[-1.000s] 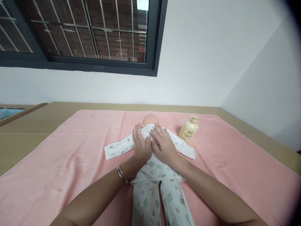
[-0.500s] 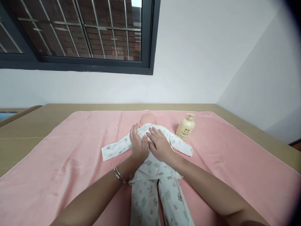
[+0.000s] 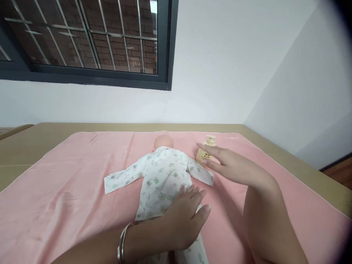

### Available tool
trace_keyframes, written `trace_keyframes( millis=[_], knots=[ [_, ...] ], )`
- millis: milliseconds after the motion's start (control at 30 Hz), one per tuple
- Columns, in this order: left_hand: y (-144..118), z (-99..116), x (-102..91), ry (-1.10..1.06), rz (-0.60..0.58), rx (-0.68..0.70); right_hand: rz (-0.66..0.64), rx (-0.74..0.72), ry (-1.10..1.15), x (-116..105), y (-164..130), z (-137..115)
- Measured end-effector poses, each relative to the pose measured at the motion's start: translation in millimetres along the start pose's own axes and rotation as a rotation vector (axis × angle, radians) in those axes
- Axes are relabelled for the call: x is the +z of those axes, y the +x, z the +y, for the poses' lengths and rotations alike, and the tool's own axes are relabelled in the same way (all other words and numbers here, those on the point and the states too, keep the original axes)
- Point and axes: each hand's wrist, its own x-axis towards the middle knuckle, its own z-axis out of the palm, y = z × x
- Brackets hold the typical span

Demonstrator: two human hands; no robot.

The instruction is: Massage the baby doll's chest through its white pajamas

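Note:
A baby doll (image 3: 164,141) lies face down on a pink sheet, its arms spread wide. It wears a white printed top (image 3: 162,176) and matching trousers (image 3: 199,253). My left hand (image 3: 185,216), silver bangles on its wrist, is over the doll's lower back and legs with fingers stretched out. Whether it touches the cloth I cannot tell. Out to the right, my right hand (image 3: 231,163) has its fingers extended in front of a pale yellow pump bottle (image 3: 202,156). The hand partly covers the bottle, and no grip on it shows.
The pink sheet (image 3: 68,172) covers most of a wooden surface (image 3: 24,150). A white wall (image 3: 209,73) rises behind it, with a dark-framed, barred window (image 3: 165,55) at the upper left. Another wall (image 3: 316,91) borders the right side.
Both hands have left the doll's upper back. My left hand has moved down toward its lower body; my right hand has swung right to the bottle. The view has shifted slightly right.

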Motion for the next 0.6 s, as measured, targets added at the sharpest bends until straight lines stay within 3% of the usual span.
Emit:
trace_keyframes(
  millis=[33, 100, 267, 400, 600],
  knots=[
    [9, 9, 0.0, -0.151, -0.041, -0.040, 0.062, 0.058, -0.036, -3, 0, 10],
    [40, 21, -3.7, -0.442, -0.013, -0.146, 0.145, 0.162, -0.083, -4, 3, 27],
    [147, 28, -24.5, -1.190, 0.233, -0.510, 0.158, 0.253, -0.068, 9, 27, 48],
    [199, 27, -38.0, -1.359, 0.354, -0.552, 0.137, 0.235, -0.108, 23, 49, 47],
    [209, 26, -38.8, -1.374, 0.347, -0.566, 0.214, 0.214, -0.320, 37, 58, 36]
  ],
)
